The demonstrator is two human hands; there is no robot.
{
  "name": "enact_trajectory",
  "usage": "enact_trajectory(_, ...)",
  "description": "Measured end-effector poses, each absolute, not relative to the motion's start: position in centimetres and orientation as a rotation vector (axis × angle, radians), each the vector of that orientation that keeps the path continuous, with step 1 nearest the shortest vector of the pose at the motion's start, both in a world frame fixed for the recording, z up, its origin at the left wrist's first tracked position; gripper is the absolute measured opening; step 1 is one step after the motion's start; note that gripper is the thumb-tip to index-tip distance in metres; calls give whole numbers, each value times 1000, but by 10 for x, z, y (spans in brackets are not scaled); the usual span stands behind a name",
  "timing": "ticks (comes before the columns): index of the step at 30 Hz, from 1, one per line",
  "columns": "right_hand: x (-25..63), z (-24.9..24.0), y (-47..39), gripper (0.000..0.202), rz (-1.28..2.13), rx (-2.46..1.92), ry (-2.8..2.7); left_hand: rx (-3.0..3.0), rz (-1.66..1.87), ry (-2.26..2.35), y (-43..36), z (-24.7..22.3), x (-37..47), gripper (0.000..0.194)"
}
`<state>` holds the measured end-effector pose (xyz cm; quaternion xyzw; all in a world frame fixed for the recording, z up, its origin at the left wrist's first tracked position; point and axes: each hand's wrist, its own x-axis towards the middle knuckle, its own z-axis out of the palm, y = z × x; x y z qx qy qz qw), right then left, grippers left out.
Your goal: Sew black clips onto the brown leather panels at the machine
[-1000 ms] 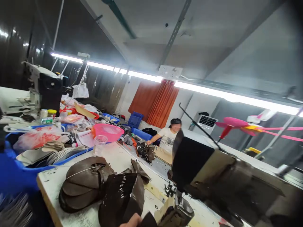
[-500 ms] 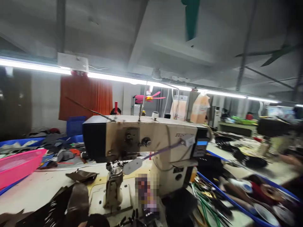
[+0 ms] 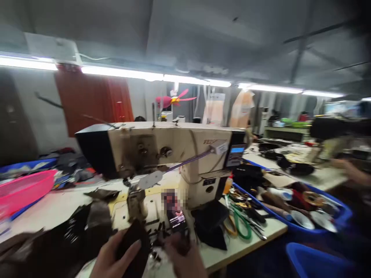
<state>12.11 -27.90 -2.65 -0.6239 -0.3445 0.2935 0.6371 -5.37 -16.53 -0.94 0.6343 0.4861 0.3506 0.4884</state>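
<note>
My left hand [image 3: 114, 256] is wrapped round a dark brown leather piece [image 3: 136, 247] at the bottom centre, below the machine's post. My right hand [image 3: 185, 255] is blurred at the lower end of a phone [image 3: 176, 218] with a lit screen; whether its fingers grip the phone is unclear. Behind both hands stands a cream sewing machine [image 3: 185, 154] with a black left end. More dark brown leather pieces [image 3: 66, 235] lie on the table left of my left hand. A black folded piece [image 3: 211, 220] rests right of the phone.
Green-handled scissors [image 3: 242, 224] and metal tools lie near the table's right edge. Beside them sits a blue tray [image 3: 342, 218] of thread spools. A pink basket [image 3: 31, 189] stands at left. A co-worker's arm [image 3: 352, 172] shows at far right.
The view has tilted down, and the machine appears higher and further left. Both my hands have come into view, the left with the leather piece, the right at the phone.
</note>
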Motion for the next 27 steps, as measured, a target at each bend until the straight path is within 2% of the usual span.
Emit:
enact_trajectory(4,123,-37,-260,33,904,-1413,-571,1265,701,967,-177,8,-54,37)
enact_trajectory(9,117,-40,-241,43,1055,-1398,-330,1125,687,831,-173,6,-59,31)
enact_trajectory(15,104,-28,-236,41,1106,-1383,-274,1047,693,717,-176,-3,-65,36)
enact_trajectory(27,100,-19,-230,37,1121,-1443,-399,984,711,733,-169,-15,-63,34)
